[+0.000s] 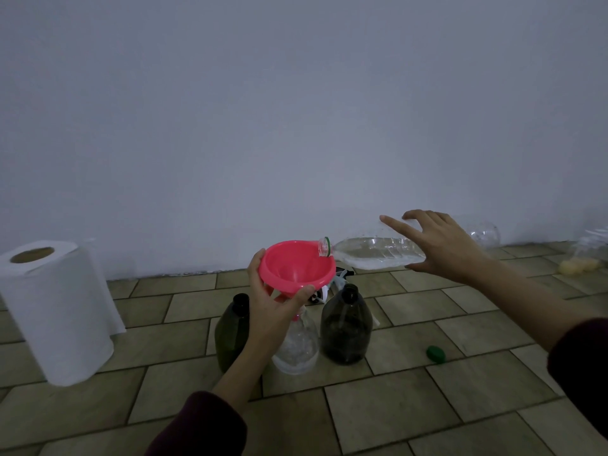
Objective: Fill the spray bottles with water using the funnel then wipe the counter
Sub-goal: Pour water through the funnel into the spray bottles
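Left hand (268,306) pinches funnel (296,268) rim over clear spray bottle (297,343), right hand (437,245) grips tilted water bottle (371,255) mid-body (thin, crushable, likely slippery).

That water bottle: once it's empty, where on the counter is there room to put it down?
Bare tiles lie in front of the three bottles, between the paper towel roll and the green cap. Around the funnel and behind the dark bottle it's crowded.

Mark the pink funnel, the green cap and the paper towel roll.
pink funnel (297,269), head view, inside of the bowl.
green cap (436,353), head view, its top, lying on the tiles.
paper towel roll (56,311), head view, its white side.
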